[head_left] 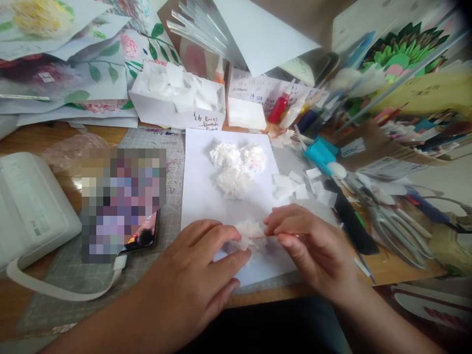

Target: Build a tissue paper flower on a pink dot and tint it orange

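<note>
A small white ruffled paper flower point(250, 229) lies near the front of a white sheet of paper point(201, 196). The fingertips of my left hand point(201, 260) close on its left edge, with a thin white piece between them. My right hand point(313, 246) is at the flower's right side, thumb and fingers pinched on a thin brownish stick point(270, 237) that points left at the flower. Most of the stick is hidden by my fingers. Farther back on the sheet, three fluffy white paper flowers point(236, 181) sit close together.
Loose white paper squares point(287, 187) lie right of the sheet. Scissors point(396, 223) and other tools are at the right. A white box point(177, 110) of paper pieces stands behind. A phone point(145, 233) with a cable and a white device point(37, 206) are at the left.
</note>
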The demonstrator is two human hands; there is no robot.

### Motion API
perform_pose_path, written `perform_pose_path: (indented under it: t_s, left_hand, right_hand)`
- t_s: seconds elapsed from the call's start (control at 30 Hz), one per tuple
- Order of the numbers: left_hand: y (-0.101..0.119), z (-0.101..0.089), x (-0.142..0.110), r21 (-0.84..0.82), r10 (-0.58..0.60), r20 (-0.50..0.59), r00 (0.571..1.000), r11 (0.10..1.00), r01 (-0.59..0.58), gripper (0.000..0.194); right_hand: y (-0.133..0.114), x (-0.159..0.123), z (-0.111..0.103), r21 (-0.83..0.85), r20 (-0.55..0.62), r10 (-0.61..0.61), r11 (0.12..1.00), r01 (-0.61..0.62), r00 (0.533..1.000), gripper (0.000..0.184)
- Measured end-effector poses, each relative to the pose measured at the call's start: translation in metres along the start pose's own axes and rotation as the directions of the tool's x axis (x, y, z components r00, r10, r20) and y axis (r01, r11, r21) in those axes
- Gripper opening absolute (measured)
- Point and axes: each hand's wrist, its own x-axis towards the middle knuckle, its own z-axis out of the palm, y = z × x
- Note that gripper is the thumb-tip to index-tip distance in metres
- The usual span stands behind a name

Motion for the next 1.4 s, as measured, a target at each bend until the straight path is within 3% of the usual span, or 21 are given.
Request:
perform_pose_path:
  t_s: [0.33,0.57,0.7,1.07,1.4]
  left_hand:
    - [0.001,0.000,0.002,-0.015,-0.006,-0.004,1.000,1.000,0.006,0.032]
    - [0.001,-0.002,0.002,-0.027,-0.010,0.010,1.000,1.000,0.010,0.027]
    - [0.000,-0.002,0.002,-0.023,-0.007,0.003,1.000,1.000,0.007,0.028]
    - [0.001,-0.003,0.004,-0.009,-0.006,0.015,1.000,1.000,0.006,0.029]
    - [0.001,-0.002,0.002,-0.017,-0.007,-0.009,1.000,1.000,0.007,0.034]
  right_hand:
    - [-0.003,0.016,0.002,-0.145,0.113,-0.044,0.988,0.061,0.993,0.003]
    - [-0.004,0.016,-0.002,-0.071,0.013,0.030,0.997,-0.029,0.999,0.004]
    - [-0.003,0.014,0.000,-0.038,0.057,0.027,0.999,-0.025,0.998,0.005]
    - [-0.005,0.021,-0.002,-0.179,0.128,0.043,0.984,-0.020,0.991,0.008]
    - [0.001,0.020,0.008,-0.222,0.166,-0.014,0.974,0.051,0.986,0.009]
